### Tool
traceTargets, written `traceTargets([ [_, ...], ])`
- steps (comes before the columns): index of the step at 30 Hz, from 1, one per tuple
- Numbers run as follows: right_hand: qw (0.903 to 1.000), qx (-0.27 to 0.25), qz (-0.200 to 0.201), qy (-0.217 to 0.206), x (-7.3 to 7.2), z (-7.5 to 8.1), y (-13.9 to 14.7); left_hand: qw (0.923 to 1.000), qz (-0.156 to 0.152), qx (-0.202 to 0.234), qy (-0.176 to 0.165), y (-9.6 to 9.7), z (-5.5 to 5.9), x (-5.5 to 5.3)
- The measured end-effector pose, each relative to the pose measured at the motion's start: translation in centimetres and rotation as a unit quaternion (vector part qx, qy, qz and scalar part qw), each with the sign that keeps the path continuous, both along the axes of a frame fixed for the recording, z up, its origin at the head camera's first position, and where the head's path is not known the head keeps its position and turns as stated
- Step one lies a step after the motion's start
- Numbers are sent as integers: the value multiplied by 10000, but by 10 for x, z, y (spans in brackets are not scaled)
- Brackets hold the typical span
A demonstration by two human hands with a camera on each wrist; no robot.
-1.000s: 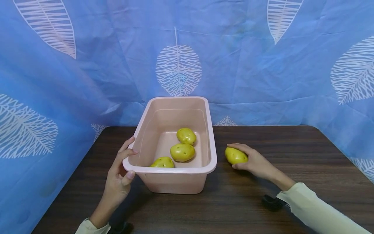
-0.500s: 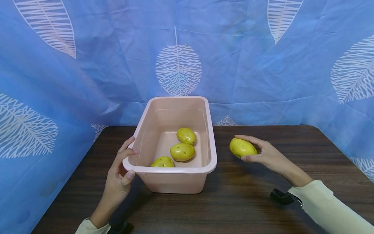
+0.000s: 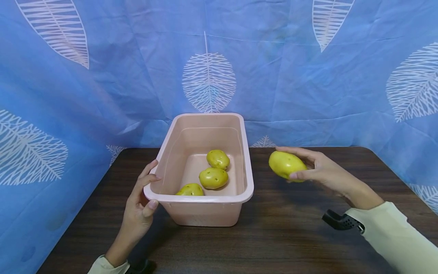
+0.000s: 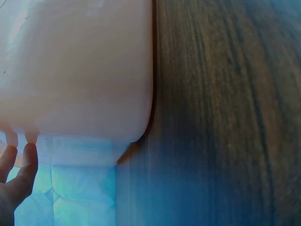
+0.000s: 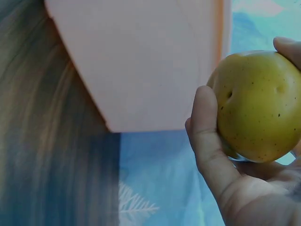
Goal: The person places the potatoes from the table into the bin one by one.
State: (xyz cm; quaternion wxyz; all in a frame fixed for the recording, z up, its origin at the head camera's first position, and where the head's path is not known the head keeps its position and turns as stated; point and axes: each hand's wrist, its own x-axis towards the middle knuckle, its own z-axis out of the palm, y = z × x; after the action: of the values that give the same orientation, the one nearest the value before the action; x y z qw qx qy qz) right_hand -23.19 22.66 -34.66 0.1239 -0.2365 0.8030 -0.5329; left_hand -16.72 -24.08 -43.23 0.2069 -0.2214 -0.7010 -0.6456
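Observation:
My right hand grips a yellow potato above the table, to the right of the pink plastic tub. In the right wrist view, thumb and fingers wrap around this speckled potato, with the tub's side wall behind it. Three similar potatoes lie in the tub: a far one, a middle one and one partly hidden by the front rim. My left hand holds the tub's near left corner, fingers over the rim and thumb at the front.
The tub stands on a dark wood-grain table. Directly behind the table hangs a blue cloth with white leaf prints. A black strap sits at my right wrist beside the pale sleeve.
My right hand has raised the potato off the table and carried it slightly to the right. The left hand and the tub have stayed in place.

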Motion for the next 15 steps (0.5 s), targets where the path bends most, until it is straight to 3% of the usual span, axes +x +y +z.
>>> traceTargets([
  [9,9989,-321,197,-286,4,29,-13,9999,90,-81,-82,0,2,1],
  [15,9961,-543,583,-384,2,48,-28,10000,45,-46,-48,0,1,0],
])
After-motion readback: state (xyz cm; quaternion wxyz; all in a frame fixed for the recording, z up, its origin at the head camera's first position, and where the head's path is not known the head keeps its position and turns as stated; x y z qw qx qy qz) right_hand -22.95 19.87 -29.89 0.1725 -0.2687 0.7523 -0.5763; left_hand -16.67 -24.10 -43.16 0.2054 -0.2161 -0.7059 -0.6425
